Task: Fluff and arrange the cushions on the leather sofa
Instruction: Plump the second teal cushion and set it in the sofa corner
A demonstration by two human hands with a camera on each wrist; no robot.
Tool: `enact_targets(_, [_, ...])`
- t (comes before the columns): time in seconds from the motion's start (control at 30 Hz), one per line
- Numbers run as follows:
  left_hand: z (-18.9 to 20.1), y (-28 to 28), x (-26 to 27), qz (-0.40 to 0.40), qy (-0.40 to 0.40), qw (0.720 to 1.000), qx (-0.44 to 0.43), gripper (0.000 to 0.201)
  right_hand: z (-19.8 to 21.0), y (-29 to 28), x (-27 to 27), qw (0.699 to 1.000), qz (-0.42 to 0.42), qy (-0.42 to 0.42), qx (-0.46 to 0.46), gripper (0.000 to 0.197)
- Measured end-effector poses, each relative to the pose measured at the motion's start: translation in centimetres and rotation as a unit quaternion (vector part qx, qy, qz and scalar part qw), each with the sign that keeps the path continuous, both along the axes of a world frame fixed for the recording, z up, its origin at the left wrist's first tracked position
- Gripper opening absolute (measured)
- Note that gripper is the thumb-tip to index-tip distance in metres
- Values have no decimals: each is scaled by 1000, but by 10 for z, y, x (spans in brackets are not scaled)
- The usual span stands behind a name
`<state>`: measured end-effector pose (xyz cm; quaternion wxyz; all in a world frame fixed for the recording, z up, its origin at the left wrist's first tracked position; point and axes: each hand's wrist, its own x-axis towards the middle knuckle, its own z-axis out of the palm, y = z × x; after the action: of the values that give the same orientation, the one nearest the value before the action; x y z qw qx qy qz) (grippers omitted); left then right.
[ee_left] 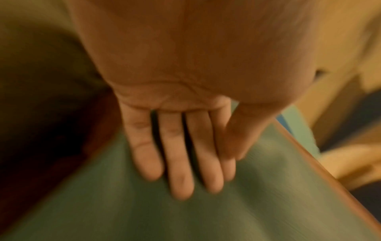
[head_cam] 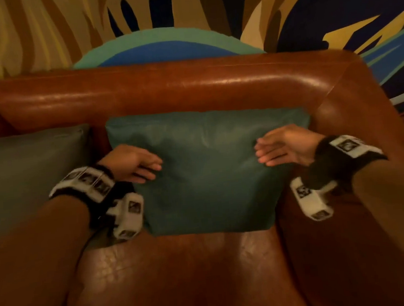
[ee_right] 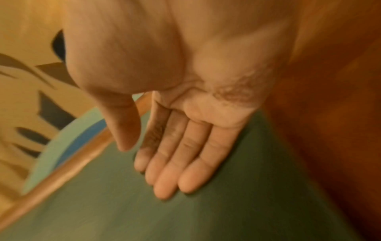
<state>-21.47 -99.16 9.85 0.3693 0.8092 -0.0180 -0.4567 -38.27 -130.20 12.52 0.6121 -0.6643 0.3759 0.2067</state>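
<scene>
A teal cushion [head_cam: 210, 174] leans against the backrest of the brown leather sofa [head_cam: 166, 90], in the corner by the right armrest. My left hand [head_cam: 136, 167] lies flat on the cushion's left side with straight fingers [ee_left: 179, 163]. My right hand [head_cam: 281, 150] lies flat on its right side, palm toward the cushion [ee_right: 206, 212], fingers [ee_right: 179, 166] straight. The two hands face each other across the cushion [ee_left: 185, 216]. Neither hand grips anything.
A grey-green cushion [head_cam: 32, 177] stands to the left against the backrest. The right armrest [head_cam: 355, 124] runs close beside my right wrist. The bare sofa seat [head_cam: 182, 276] spreads in front. A painted wall [head_cam: 184, 20] rises behind the sofa.
</scene>
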Motion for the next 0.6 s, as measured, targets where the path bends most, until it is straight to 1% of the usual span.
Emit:
enact_targets(0.03, [3, 17, -3, 64, -23, 997, -25, 16, 5, -10, -13, 999, -49, -15, 2, 15])
enact_targets(0.07, [10, 29, -10, 130, -35, 989, -68, 13, 12, -14, -24, 994, -98, -33, 18, 15])
enact_targets(0.1, [15, 34, -18, 201, -13, 969, -141, 11, 15, -12, -30, 986, -147, -63, 53, 16])
enact_targets(0.13, [21, 30, -27, 260, 43, 935, -236, 12, 18, -3, -32, 970, -187, -100, 115, 20])
enact_targets(0.17, [27, 18, -37, 297, 115, 890, -326, 21, 19, 14, -27, 949, -215, -131, 192, 26])
enact_targets(0.2, [28, -1, -45, 314, 176, 847, -390, 31, 17, 35, -18, 924, -227, -153, 268, 32])
enact_targets(0.23, [27, -23, -54, 313, 218, 822, -423, 41, 14, 59, -5, 905, -223, -164, 324, 38])
enact_targets(0.27, [21, -44, -60, 305, 240, 813, -435, 51, 8, 82, 8, 898, -211, -164, 351, 43])
enact_targets(0.33, [8, -71, -60, 315, 238, 811, -432, 72, -5, 102, 29, 905, -220, -149, 331, 49])
enact_targets(0.37, [1, -70, -52, 342, 239, 800, -431, 80, -12, 97, 31, 904, -241, -147, 322, 50])
enact_targets(0.4, [-2, -59, -41, 374, 238, 781, -439, 83, -17, 83, 28, 896, -269, -154, 317, 50])
enact_targets(0.47, [-1, -24, -8, 445, 190, 744, -460, 79, -14, 41, 13, 874, -343, -178, 295, 46])
enact_targets(0.5, [5, -9, 5, 486, 151, 722, -469, 73, -9, 20, 4, 854, -396, -202, 271, 44])
enact_targets(0.53, [11, 3, 13, 519, 96, 716, -456, 65, -3, 4, -4, 840, -439, -222, 230, 44])
enact_targets(0.57, [16, 8, 16, 537, 22, 729, -423, 55, 6, -7, -9, 839, -461, -235, 170, 42])
enact_targets(0.6, [19, 5, 15, 520, -84, 769, -362, 46, 15, -10, -8, 859, -444, -238, 93, 38])
